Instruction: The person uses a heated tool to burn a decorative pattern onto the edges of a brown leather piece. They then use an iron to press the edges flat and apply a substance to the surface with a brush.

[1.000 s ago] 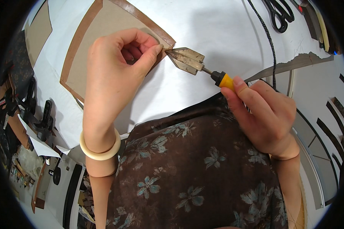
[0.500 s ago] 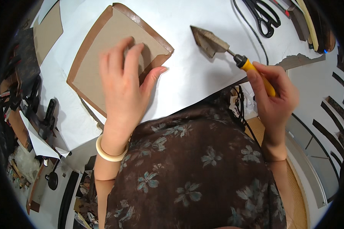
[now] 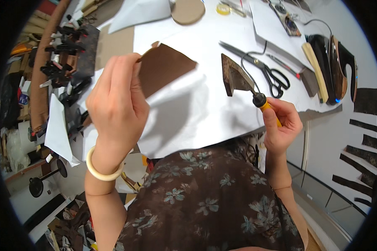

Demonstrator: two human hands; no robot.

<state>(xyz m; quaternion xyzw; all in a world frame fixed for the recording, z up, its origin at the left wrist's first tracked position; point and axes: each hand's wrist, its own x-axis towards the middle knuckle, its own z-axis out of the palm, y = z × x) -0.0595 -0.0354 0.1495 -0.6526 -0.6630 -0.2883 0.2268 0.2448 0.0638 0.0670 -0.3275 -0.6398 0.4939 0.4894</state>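
My left hand (image 3: 117,94) is raised over the table, its fingers closed on the edge of a brown leather-covered panel (image 3: 163,67). The panel is tilted, its brown face toward me, and casts a shadow on the white paper (image 3: 197,113). Part of it is hidden behind my fingers. On the right, my right hand (image 3: 282,125) is wrapped round the yellow handle of a tool with a wedge-shaped, trowel-like metal head (image 3: 234,75). That head points away from me, above the paper, apart from the panel. Black-handled scissors (image 3: 264,67) lie just beyond it.
A round tan disc (image 3: 188,10) and yellow tape (image 3: 223,9) lie at the far side. A pen (image 3: 282,65), a pale wooden strip (image 3: 315,71) and a dark rounded appliance (image 3: 334,69) with a blue light sit at right. Black clamps (image 3: 77,75) crowd the left edge.
My left hand has taken hold of the panel, lifted it off the table and turned its brown face toward me. The view has shifted, showing more of the table's far side.
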